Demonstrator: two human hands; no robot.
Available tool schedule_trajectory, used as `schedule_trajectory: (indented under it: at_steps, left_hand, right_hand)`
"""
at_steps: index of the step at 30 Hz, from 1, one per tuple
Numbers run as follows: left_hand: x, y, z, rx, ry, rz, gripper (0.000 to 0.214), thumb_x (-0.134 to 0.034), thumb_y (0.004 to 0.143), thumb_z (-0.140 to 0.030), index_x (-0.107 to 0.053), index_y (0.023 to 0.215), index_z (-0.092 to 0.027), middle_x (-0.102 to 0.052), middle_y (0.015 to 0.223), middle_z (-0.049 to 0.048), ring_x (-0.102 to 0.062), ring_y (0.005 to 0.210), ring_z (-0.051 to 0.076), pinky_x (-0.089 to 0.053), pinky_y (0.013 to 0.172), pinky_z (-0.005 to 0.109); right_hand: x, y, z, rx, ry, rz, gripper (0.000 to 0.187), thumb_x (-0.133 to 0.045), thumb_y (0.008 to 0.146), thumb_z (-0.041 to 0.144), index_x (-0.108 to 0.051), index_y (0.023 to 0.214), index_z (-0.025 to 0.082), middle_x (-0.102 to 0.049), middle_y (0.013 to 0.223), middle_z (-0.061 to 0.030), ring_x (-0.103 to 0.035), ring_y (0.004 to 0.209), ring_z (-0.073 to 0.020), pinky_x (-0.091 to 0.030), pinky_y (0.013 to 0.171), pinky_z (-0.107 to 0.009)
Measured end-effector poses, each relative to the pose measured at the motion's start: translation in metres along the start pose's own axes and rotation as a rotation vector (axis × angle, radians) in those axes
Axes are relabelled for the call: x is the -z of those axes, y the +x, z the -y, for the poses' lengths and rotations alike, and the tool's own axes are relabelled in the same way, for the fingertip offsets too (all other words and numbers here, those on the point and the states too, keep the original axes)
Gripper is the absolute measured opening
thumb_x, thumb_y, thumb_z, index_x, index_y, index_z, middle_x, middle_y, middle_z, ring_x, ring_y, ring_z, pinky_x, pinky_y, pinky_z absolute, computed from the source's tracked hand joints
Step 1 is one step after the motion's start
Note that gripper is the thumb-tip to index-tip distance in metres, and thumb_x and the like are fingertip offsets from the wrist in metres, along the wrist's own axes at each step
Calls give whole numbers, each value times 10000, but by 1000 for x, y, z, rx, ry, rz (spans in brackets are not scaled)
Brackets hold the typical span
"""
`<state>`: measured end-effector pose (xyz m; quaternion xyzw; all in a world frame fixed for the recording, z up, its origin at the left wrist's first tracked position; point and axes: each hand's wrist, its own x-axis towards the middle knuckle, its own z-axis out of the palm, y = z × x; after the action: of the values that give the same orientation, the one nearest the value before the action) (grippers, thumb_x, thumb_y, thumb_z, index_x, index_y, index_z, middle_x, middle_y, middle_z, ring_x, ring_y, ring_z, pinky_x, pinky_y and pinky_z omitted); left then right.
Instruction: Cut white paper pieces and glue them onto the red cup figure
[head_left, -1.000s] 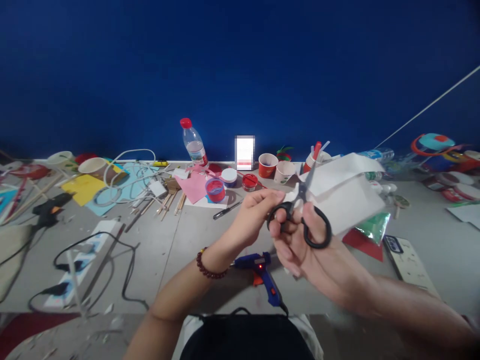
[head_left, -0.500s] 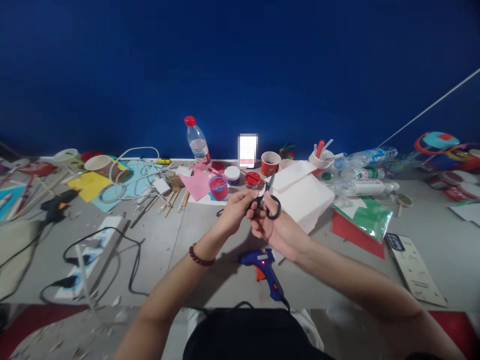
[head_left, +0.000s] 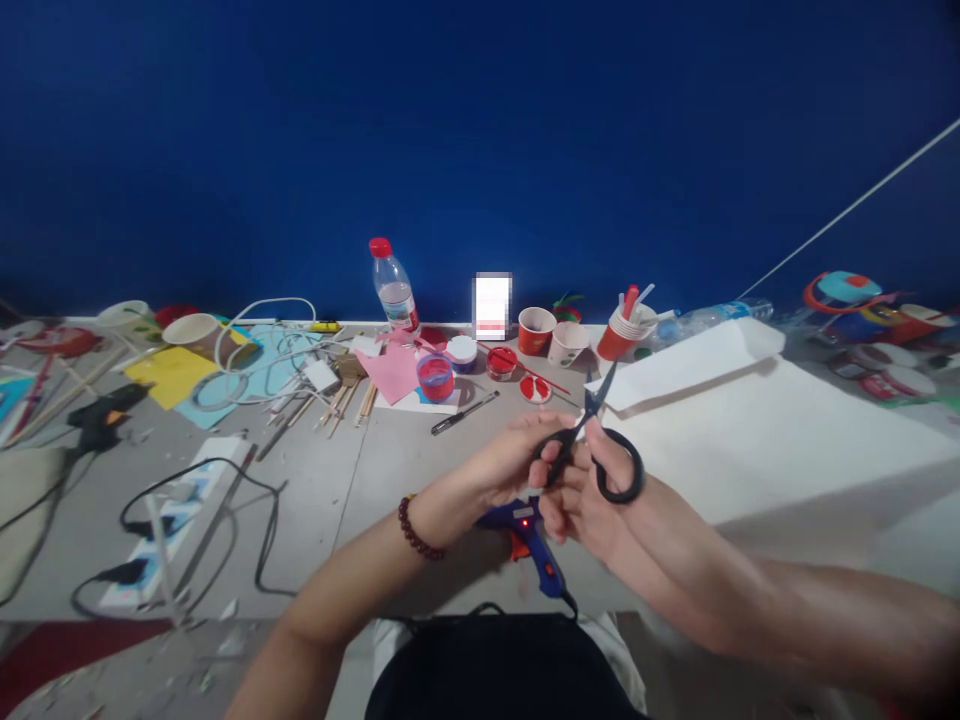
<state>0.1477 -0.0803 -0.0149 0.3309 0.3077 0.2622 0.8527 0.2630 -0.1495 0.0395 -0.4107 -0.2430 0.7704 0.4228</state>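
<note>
My right hand holds black-handled scissors, with the thumb through one loop and fingers at the other. The blades point up and stand apart. At their left edge is a large sheet of white paper, which has a folded strip along its far side and stretches off to the right. My left hand is closed close beside the scissors and appears to pinch the paper's near left end; the scissors and fingers partly hide that spot. Below both hands lies a blue glue gun with its red light on.
Behind my hands stand paint pots, paper cups and a red-capped bottle. A black pen lies nearer. At left are a power strip with cords, sticks and a white cable.
My right hand with the scissors has shifted right and nearer, and my left hand has followed. The white paper has swung out to the right, now covering the green packet and phone.
</note>
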Motion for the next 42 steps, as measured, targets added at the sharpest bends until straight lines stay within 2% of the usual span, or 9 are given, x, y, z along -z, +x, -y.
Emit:
schedule_trajectory:
  at_steps: [4, 12, 18, 23, 25, 30, 33, 37, 42]
  left_hand:
    - [5, 1, 14, -115, 65, -22, 408, -693, 761, -491, -482, 654, -159, -381, 413, -113, -269, 305, -3, -208, 358, 135]
    - [53, 7, 31, -214, 306, -212, 409, -633, 763, -526, -492, 642, -161, -462, 513, -63, -373, 383, 36, -248, 387, 166]
    - [71, 6, 21, -195, 552, -303, 248, -572, 772, -393, -578, 701, -155, -532, 569, -28, -520, 499, 104, -427, 496, 214]
    - [74, 15, 6, -455, 786, -438, 175, -569, 804, -339, -553, 748, -174, -525, 650, -35, -506, 574, 100, -396, 540, 208]
    - [74, 21, 2, -483, 905, -425, 240, -543, 842, -366, -513, 695, -179, -493, 629, -41, -468, 588, 100, -366, 557, 214]
    - [73, 30, -3, -394, 1052, -306, 343, -482, 883, -396, -443, 620, -181, -418, 573, -48, -379, 564, 101, -281, 540, 238]
    - [69, 31, -5, -409, 1028, -284, 342, -504, 873, -395, -437, 615, -180, -402, 578, -50, -369, 565, 99, -276, 534, 234]
    - [67, 32, -6, -421, 978, -279, 241, -536, 854, -358, -515, 696, -176, -494, 638, -38, -423, 597, 106, -298, 541, 224]
    - [69, 32, -5, -413, 967, -224, 292, -489, 869, -340, -486, 628, -174, -444, 602, -35, -397, 581, 108, -289, 541, 232]
  right_hand:
    - [17, 3, -19, -22, 81, -26, 402, -592, 877, 569, -632, 885, 169, -618, 810, -39, -548, 620, -134, -472, 586, -276]
    - [34, 48, -45, -115, 183, -10, 401, -675, 824, 548, -604, 818, 153, -628, 733, -16, -526, 517, -98, -442, 512, -235]
    - [46, 66, -56, -185, 149, 0, 424, -684, 813, 561, -593, 774, 148, -606, 648, 8, -516, 482, -85, -426, 496, -216]
    - [57, 70, -68, -149, 77, -7, 421, -662, 828, 574, -573, 824, 163, -622, 676, 5, -522, 500, -86, -424, 520, -223]
    - [61, 70, -71, -137, 32, -3, 433, -642, 836, 590, -567, 830, 164, -622, 677, 0, -521, 496, -90, -413, 513, -229]
    - [66, 68, -74, -90, -70, 12, 464, -635, 824, 617, -570, 815, 157, -609, 681, -3, -526, 498, -97, -411, 520, -242]
    - [68, 67, -76, -19, -153, 11, 455, -613, 848, 605, -584, 807, 152, -601, 689, -2, -528, 512, -90, -409, 536, -237]
    - [71, 69, -84, 4, -225, 22, 445, -580, 874, 597, -592, 804, 157, -591, 690, 2, -529, 513, -90, -410, 530, -237]
    - [74, 72, -92, 19, -278, 4, 433, -588, 867, 594, -590, 811, 164, -604, 694, 2, -559, 522, -102, -425, 533, -242]
